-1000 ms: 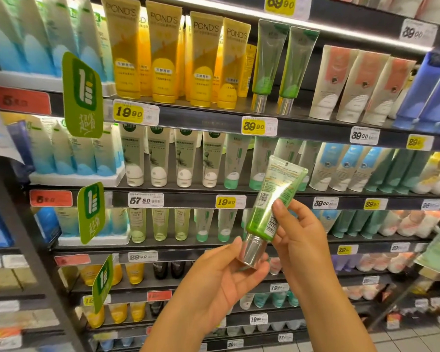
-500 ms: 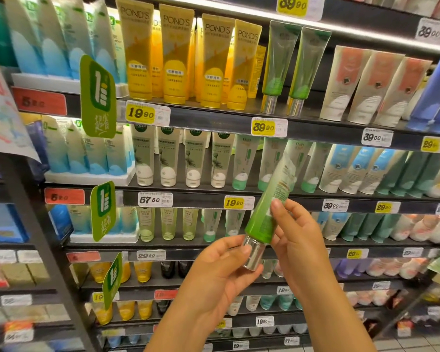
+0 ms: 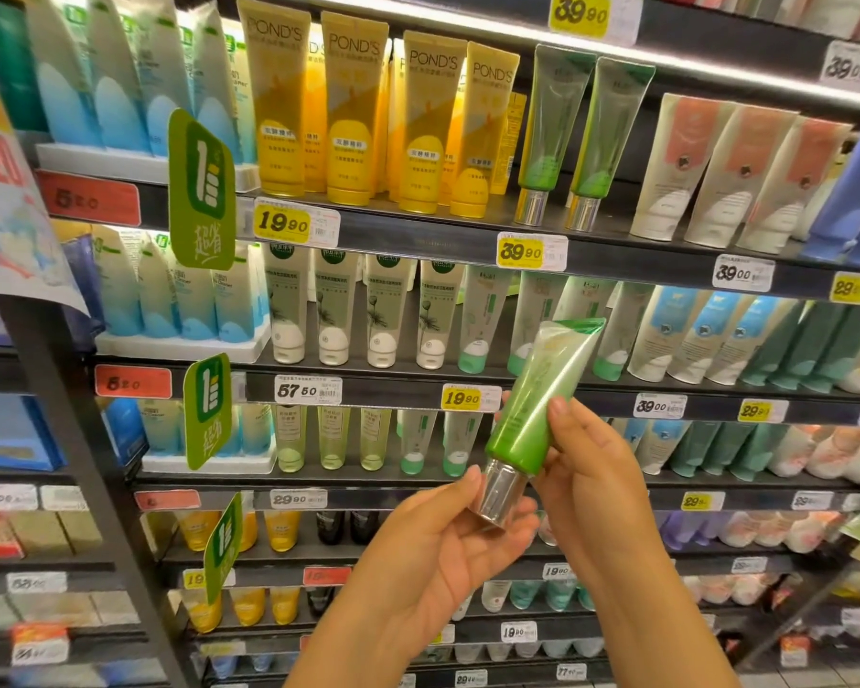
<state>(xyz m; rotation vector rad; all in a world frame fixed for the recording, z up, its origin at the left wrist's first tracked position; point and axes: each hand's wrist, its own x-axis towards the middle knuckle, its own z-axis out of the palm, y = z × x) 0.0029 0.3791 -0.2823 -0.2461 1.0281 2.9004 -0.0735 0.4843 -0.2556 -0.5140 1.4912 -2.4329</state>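
Note:
A green tube point(image 3: 537, 404) with a silver cap point(image 3: 500, 494) is held up in front of the shelves, cap down and tilted to the right at the top. My right hand point(image 3: 587, 469) grips the tube's lower body, thumb on its front. My left hand point(image 3: 438, 553) pinches the silver cap between thumb and fingers from below. Two matching green tubes point(image 3: 584, 141) stand on the upper shelf.
Store shelves point(image 3: 418, 235) filled with rows of standing tubes face me: yellow tubes point(image 3: 353, 111) above, white and green ones point(image 3: 338, 310) in the middle. Green hanging tags point(image 3: 202, 191) stick out at the left. Price labels line each shelf edge.
The tube has been turned in my hands: its printed back with the barcode faced me earlier, its plainer front faces me now. Both hands have stayed on it.

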